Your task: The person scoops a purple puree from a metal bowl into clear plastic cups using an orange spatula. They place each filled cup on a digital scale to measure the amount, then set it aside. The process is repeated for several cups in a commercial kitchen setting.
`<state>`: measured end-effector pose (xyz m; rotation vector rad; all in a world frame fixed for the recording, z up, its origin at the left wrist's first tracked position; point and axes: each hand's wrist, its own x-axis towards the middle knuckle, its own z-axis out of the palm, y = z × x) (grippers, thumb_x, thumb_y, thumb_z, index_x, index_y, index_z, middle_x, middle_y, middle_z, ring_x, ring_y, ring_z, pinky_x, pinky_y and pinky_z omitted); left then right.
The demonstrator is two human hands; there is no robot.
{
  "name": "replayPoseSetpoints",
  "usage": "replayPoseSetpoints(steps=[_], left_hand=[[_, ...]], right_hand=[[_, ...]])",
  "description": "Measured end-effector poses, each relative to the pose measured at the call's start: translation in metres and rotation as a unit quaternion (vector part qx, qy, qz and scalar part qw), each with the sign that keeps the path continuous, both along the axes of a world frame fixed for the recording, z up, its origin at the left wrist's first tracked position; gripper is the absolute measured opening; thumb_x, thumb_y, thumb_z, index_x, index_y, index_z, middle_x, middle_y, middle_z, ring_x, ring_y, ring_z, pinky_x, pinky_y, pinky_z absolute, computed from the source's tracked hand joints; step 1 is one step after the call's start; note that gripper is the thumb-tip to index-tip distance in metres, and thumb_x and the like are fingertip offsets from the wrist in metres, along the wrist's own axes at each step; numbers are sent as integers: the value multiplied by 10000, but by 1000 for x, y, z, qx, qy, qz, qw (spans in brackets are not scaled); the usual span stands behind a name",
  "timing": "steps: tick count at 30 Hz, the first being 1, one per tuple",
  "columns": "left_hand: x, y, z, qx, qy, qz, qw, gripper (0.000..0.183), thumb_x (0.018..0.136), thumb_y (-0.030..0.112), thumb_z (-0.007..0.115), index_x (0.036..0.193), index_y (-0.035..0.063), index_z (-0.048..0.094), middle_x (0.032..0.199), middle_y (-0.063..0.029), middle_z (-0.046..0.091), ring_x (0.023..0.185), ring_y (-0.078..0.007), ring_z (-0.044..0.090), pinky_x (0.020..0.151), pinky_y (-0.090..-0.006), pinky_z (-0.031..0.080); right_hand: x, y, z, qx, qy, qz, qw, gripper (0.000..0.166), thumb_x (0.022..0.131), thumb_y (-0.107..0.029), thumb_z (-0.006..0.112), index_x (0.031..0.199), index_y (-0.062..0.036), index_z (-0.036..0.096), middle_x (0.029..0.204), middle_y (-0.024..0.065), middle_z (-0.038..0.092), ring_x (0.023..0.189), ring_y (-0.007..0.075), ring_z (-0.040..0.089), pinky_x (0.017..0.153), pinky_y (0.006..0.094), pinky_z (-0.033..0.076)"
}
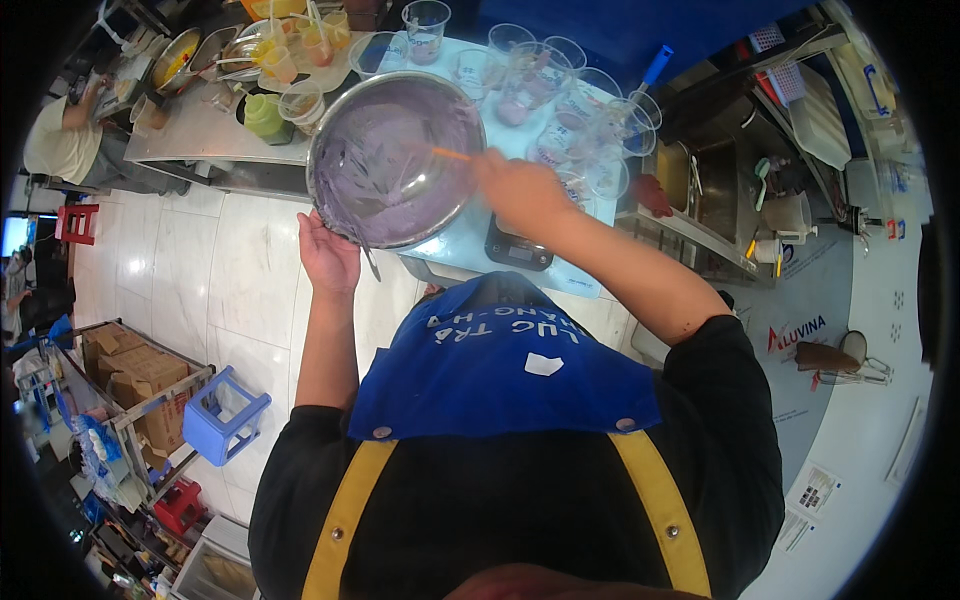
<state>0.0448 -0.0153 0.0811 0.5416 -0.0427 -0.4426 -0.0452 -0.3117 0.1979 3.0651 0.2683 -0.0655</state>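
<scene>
A large stainless steel mixing bowl [345, 135], tilted so its inside faces me, is smeared with a thick purple mixture [435, 206]. My left hand [331, 251] supports it at the lower left rim, palm up. My right hand [517, 187] grips a thin orange handle [451, 154] that reaches into the bowl; its far end is blurred. A metal utensil handle [370, 259] sticks out over the near rim. Below my right wrist sits a black digital kitchen scale [517, 251]. Clear plastic cups [514, 111] crowd beyond it, some with purple stuff inside.
The cups share a light blue tabletop [427, 246]. A steel counter [180, 142] at left carries a green container [266, 116] and yellow-filled cups [277, 64]. A sink [716, 180] is at right. Behind on the left are a blue stool [225, 416], cardboard boxes [142, 367] and another person [64, 142].
</scene>
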Motion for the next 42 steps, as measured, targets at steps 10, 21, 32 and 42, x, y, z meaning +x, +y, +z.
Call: replayPoseSetpoints(steps=[10,21,32,42], left_hand=[[-6,-15,54,-98,-90,10,991,423,1130,373,387,1251,59,643,1420,-133,633,1366,-275,548,1191,-479,374],[-19,-52,72,-55,-99,48,992,454,1128,393,372,1293,42,609,1470,-162,578,1410,-296,490,1224,-496,320],[-18,-47,51,-69,-57,8,996,492,1116,414,385,1338,33,603,1495,-149,564,1426,-297,475,1241,-502,294],[-5,-29,-2,-105,43,-77,991,544,1100,465,399,1377,37,588,1502,-128,574,1439,-282,473,1255,-492,267]], right_hand=[[-13,29,-6,49,20,-54,997,498,901,-46,597,1380,78,535,998,178,667,751,313,741,573,420,589],[-9,76,-14,314,0,-66,947,311,938,-119,578,1184,54,657,819,207,713,739,375,720,641,487,571],[-4,60,-1,666,99,-274,687,377,1034,-226,476,1260,-45,718,707,9,610,536,99,578,513,313,471],[-11,3,14,670,63,-326,664,367,1070,-283,519,1236,2,680,756,17,601,476,115,539,472,301,450]])
